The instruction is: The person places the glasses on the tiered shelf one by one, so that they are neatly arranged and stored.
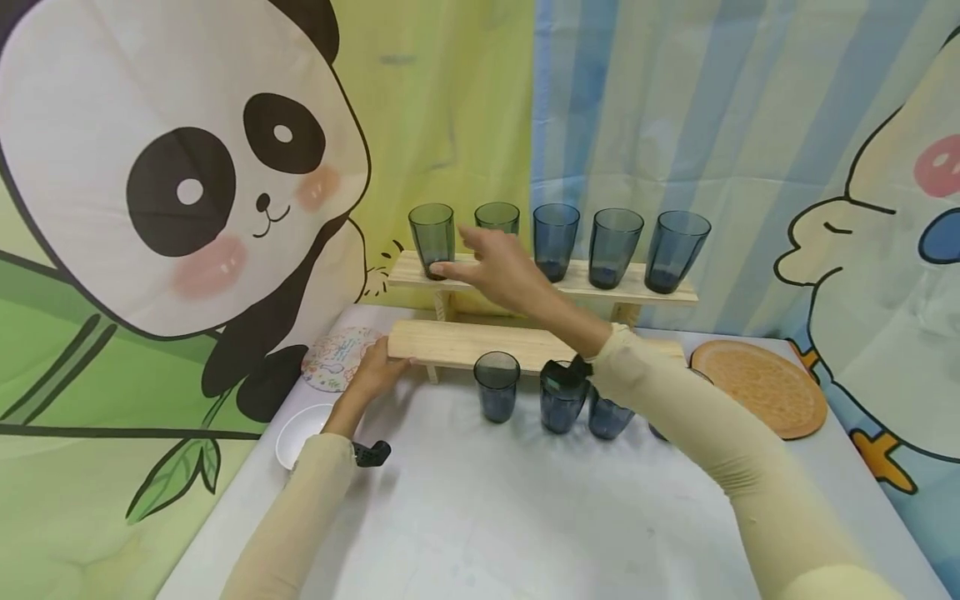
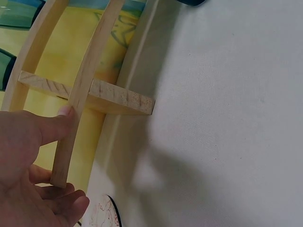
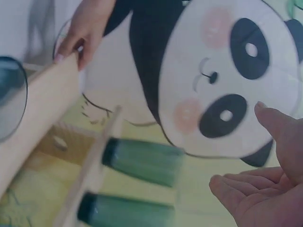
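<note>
Glasses (image 1: 556, 240): likely mid-arranging. Pinching end of lower shelf (image 1: 472, 340) with left hand (image 1: 378, 368); holding nothing in spread right hand (image 1: 506, 271). Next: probably grip one without jolting shelf.

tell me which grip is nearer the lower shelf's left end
Left. The left grip holds the lower shelf at that end; the right grip is higher, apart from it, overlapping the upper shelf in the head view.

Nine glasses (image 1: 556, 242) in all, five on the upper shelf (image 1: 408, 268) and four on one desk (image 1: 487, 517); two wooden shelves (image 1: 480, 340); one white dish (image 1: 296, 429); one floral round mat (image 1: 333, 358); one brown round board (image 1: 757, 387); one printed panda (image 1: 217, 117)
</note>
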`<state>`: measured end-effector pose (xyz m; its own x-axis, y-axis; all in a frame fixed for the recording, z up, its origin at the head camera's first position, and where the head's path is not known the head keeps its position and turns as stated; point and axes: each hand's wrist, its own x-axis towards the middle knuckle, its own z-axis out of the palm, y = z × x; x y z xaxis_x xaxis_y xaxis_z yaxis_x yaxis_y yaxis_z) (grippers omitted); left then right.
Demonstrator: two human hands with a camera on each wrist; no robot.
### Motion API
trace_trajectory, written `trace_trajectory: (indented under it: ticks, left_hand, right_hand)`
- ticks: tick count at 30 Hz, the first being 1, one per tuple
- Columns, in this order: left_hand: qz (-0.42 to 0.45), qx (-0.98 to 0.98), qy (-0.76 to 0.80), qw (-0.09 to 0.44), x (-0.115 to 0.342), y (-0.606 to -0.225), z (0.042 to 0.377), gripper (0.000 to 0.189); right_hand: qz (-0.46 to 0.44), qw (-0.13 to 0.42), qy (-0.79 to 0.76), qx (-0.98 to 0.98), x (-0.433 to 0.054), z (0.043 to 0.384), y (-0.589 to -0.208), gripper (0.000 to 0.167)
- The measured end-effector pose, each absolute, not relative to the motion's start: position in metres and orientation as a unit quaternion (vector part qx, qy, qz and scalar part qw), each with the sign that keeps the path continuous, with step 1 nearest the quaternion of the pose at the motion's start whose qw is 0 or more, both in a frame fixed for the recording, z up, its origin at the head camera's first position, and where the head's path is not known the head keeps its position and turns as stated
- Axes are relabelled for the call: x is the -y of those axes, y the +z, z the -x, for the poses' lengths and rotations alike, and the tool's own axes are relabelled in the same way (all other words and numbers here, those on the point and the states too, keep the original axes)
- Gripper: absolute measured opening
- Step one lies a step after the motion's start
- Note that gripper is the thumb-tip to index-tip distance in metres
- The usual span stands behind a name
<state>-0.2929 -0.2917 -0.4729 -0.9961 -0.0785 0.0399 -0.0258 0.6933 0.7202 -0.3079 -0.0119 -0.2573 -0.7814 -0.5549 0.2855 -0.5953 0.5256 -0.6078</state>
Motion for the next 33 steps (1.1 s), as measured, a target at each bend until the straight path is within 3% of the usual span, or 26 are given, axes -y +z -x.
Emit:
trace_trajectory:
  ticks: [4, 9, 17, 25, 33]
  left_hand:
    - [-0.038, 0.923, -0.382, 0.030, 0.292, -0.472, 0.294, 0.070]
    - [-0.045, 0.923, -0.382, 0.027, 0.293, -0.474, 0.295, 0.073]
    - [-0.031, 0.921, -0.387, 0.028, 0.291, -0.476, 0.294, 0.071]
    - [-0.035, 0.922, -0.383, 0.031, 0.293, -0.474, 0.293, 0.072]
    - [-0.036, 0.920, -0.388, 0.027, 0.292, -0.475, 0.294, 0.073]
  right_hand:
    - [-0.320, 0.050, 0.379, 0.867, -0.054, 0.292, -0.247, 0.076]
    - [-0.263, 0.099, 0.381, 0.881, -0.141, 0.275, -0.270, 0.068]
    - [-0.118, 0.088, 0.396, 0.907, -0.256, 0.259, -0.373, 0.094]
    - [-0.033, 0.064, 0.425, 0.902, -0.279, 0.246, -0.462, 0.113]
    - [-0.021, 0.079, 0.429, 0.900, -0.275, 0.242, -0.496, 0.095]
